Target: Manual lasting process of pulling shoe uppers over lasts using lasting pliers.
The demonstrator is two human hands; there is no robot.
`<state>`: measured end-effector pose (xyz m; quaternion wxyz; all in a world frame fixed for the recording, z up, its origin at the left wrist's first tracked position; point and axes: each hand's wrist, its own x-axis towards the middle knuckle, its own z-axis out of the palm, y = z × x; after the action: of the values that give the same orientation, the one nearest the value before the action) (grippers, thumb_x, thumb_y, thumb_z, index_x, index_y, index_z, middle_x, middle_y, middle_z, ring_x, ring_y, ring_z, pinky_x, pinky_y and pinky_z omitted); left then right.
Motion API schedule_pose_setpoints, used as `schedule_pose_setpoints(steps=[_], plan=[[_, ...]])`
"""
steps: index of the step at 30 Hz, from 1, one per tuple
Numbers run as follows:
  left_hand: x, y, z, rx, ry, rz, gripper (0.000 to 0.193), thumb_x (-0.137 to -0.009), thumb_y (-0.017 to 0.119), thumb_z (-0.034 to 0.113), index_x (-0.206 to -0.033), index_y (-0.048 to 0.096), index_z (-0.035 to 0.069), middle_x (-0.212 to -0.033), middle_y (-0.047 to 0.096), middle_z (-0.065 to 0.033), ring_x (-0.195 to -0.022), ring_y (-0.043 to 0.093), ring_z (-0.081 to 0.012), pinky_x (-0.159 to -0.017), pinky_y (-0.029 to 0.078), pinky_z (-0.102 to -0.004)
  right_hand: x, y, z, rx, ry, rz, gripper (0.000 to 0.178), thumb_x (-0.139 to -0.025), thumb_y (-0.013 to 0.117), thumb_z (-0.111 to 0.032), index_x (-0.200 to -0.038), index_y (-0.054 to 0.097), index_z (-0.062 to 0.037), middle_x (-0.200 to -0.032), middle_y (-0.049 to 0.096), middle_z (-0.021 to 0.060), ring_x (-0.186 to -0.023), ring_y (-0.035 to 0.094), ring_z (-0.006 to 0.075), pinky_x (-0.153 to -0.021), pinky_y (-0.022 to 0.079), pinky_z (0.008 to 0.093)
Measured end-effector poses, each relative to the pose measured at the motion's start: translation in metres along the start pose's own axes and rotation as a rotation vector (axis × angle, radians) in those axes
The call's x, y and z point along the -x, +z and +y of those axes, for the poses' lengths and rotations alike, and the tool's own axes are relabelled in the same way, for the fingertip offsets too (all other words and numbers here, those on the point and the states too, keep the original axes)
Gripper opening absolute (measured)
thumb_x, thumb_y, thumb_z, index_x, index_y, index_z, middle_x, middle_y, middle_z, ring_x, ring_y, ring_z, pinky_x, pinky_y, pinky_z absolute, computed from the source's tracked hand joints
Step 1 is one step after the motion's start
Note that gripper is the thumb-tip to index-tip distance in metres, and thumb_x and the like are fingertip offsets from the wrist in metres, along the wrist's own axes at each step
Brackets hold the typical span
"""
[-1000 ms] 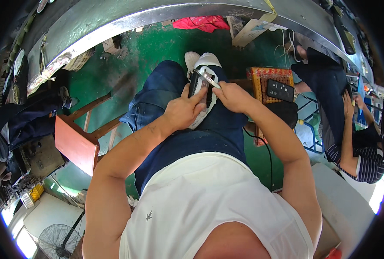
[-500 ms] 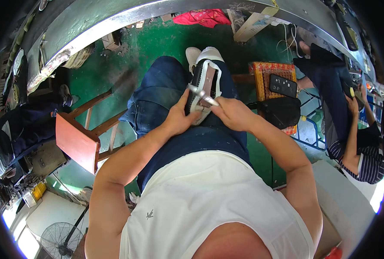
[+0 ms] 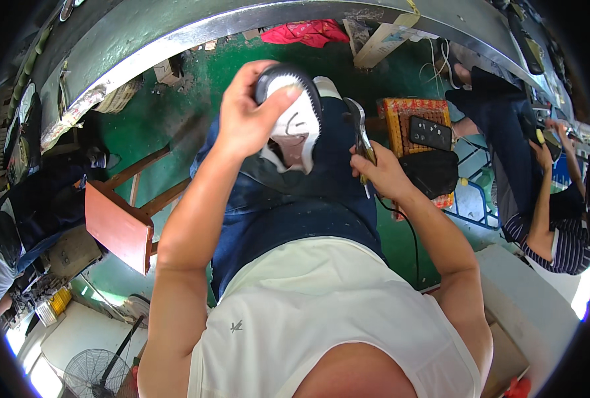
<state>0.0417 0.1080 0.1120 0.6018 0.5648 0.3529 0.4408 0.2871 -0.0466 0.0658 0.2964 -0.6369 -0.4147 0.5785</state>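
Green floor (image 3: pixel 136 132) lies beneath a denim-clad lap (image 3: pixel 295 219). By its right edge, the right hand (image 3: pixel 382 171) grips metal pliers (image 3: pixel 359 123); above its far edge, the left hand (image 3: pixel 252 109) pinches a black-and-white shoe (image 3: pixel 299 123) between thumb and fingers. Along an orange stool's (image 3: pixel 394 116) right edge lie a black pouch (image 3: pixel 431 172) and, beyond, a phone (image 3: pixel 430 133).

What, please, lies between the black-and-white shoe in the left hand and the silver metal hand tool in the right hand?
In the head view, only the person's dark blue denim trouser leg shows between the shoe and the tool.
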Motion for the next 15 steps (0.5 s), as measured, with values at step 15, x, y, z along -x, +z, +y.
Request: schedule_pose_setpoints(steps=[15], plan=[[0.067,0.022,-0.12,0.183,-0.585,0.024,0.049,-0.111,0.036,0.037,-0.143,0.05,0.003,-0.128,0.061,-0.0108,-0.117,0.056,-0.0178,-0.104,0.042,-0.0305,0.004,-0.009,-0.052,0.562,-0.064,-0.324,0.026,-0.093,0.063,-0.014,-0.114,0.062,0.0009,-0.089,0.067,0.0105,-0.079,0.064,0.019,-0.074,0.051,0.0369]])
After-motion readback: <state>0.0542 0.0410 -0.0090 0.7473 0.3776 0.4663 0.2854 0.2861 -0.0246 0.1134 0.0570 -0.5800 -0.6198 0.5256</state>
